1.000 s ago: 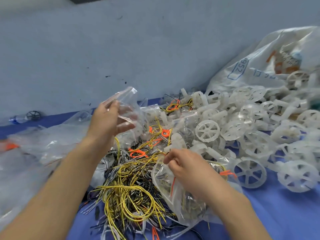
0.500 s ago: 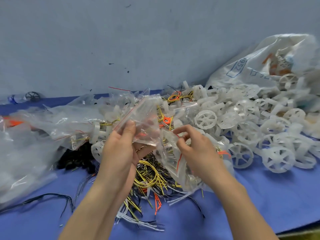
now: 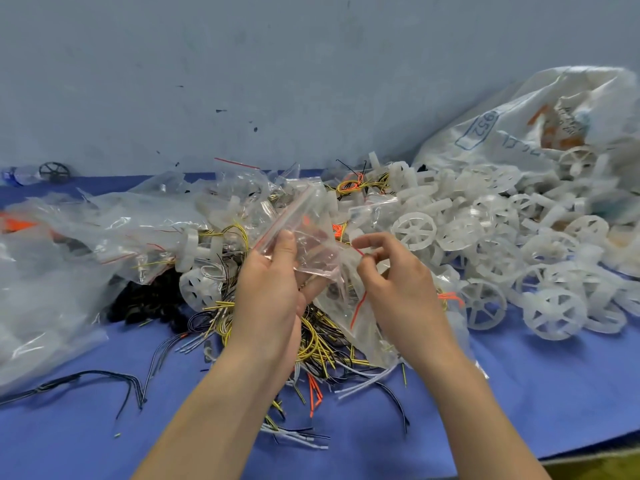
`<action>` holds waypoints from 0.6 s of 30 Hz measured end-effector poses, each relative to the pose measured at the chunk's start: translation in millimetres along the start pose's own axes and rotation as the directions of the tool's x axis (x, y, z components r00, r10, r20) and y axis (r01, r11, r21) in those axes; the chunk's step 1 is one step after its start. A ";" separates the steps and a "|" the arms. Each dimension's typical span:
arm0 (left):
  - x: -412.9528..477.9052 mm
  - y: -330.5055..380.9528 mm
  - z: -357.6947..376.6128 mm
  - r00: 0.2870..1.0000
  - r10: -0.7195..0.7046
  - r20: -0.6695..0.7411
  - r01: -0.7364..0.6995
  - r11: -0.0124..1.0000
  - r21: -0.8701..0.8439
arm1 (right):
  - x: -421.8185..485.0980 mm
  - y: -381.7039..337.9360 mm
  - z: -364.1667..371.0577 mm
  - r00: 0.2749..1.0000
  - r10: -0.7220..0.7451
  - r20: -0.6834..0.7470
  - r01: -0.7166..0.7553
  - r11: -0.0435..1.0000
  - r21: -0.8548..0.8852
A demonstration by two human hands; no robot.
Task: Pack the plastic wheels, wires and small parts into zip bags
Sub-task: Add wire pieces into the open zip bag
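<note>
The left hand [image 3: 273, 292] holds a small zip bag [image 3: 308, 237] up above the tangle of wires [image 3: 322, 341], with the thumb flat on its front and the other fingers behind it. The right hand [image 3: 398, 285] has its fingers curled, and its thumb and forefinger pinch the bag's right edge (by the red strip, as far as I can see). White plastic wheels [image 3: 485, 237] lie heaped on the right of the blue table [image 3: 519, 393], in front of a big white sack [image 3: 519, 126]. Clear bags [image 3: 69, 237] are piled on the left.
</note>
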State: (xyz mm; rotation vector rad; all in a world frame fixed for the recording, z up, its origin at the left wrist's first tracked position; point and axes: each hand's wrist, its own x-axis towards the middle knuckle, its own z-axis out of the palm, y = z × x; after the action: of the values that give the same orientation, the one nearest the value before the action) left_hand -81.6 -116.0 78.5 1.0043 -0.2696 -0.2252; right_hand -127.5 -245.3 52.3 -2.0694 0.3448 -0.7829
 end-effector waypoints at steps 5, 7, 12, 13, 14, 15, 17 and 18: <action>-5.7 -5.1 9.5 0.976 -0.188 0.112 0.213 0.935 -0.285 | 0.0 -1.3 -0.9 0.997 -0.022 -0.068 0.026 0.998 0.054; -6.4 -6.5 8.9 0.964 -0.232 0.132 0.263 0.910 -0.320 | 0.8 -1.4 -6.3 0.995 -0.011 -0.104 0.022 0.995 0.098; -11.3 -16.7 8.2 0.960 -0.275 0.057 0.280 0.952 -0.121 | -0.4 -6.1 -11.5 0.995 -0.007 -0.102 0.022 0.989 0.150; -12.4 -18.4 9.2 0.958 -0.284 0.045 0.287 0.955 -0.077 | -0.6 -7.0 -10.7 0.995 -0.014 -0.101 0.029 0.988 0.149; -13.4 -20.0 10.2 0.956 -0.292 0.035 0.293 0.956 -0.033 | -0.7 -7.7 -9.8 0.995 -0.023 -0.100 0.037 0.988 0.148; -14.0 -21.2 11.2 0.955 -0.296 0.030 0.296 0.955 0.001 | -1.0 -8.2 -9.2 0.995 -0.030 -0.099 0.045 0.988 0.148; -14.9 -22.9 13.4 0.952 -0.306 0.024 0.305 0.952 0.035 | -1.5 -9.3 -8.8 0.994 -0.039 -0.098 0.053 0.987 0.153; -14.7 -23.3 14.0 0.949 -0.316 0.015 0.315 0.948 0.045 | -1.6 -9.5 -8.8 0.994 -0.041 -0.098 0.056 0.987 0.152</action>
State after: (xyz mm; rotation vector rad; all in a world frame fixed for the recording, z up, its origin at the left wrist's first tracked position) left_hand -101.4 -134.8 64.0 1.0855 -0.1318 -0.5239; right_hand -134.9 -244.6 63.2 -1.9055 0.2773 -0.9105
